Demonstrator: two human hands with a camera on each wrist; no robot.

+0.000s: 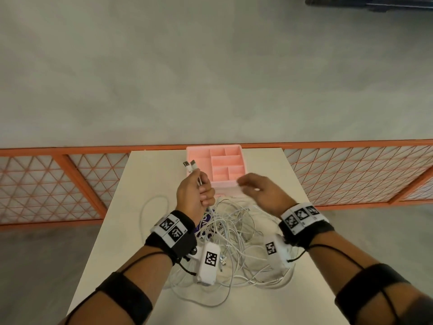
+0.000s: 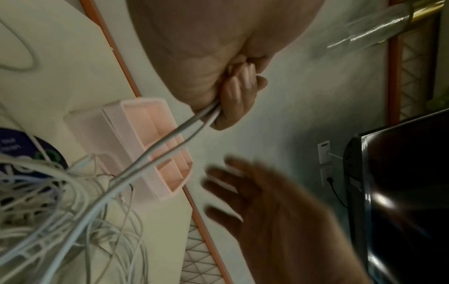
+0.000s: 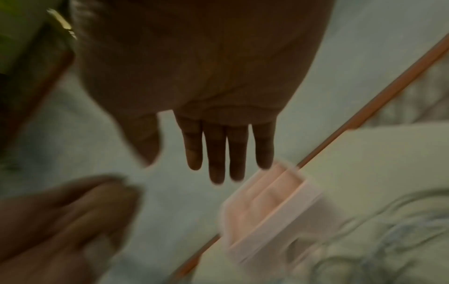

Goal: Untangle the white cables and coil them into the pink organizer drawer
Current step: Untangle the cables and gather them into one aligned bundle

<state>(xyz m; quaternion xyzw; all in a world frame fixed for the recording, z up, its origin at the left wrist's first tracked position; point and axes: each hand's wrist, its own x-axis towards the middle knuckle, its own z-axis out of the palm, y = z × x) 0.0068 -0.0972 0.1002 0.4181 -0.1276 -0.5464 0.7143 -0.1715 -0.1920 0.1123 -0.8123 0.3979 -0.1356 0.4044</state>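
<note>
**Left hand grips 2 cable strands; right hand hangs spread beside it**

Gripping 2 white strands in a fist, the left hand (image 1: 195, 192) is raised above the middle of the tabletop (image 1: 131, 207), its fingers (image 2: 239, 96) curled tight round them. The 2 connector ends (image 1: 189, 164) stick up out of the top of the fist, in front of the left wall of the pink organizer drawer (image 1: 216, 164). Below the fist the strands run down into the tangle of white cables (image 1: 234, 235), which lies heaped toward the near edge of the tabletop. 1 loop (image 1: 153, 212) strays out toward the left edge. A dark purple round label (image 1: 206, 222) shows under the heap, just below the left wrist.

The drawer sits at the far edge of the tabletop, open, its compartments bare of cable.

The right hand (image 1: 260, 192) hovers just in front of the drawer's near wall, fingers (image 3: 216, 149) straight and slightly spread, holding nothing; it is blurred.
</note>
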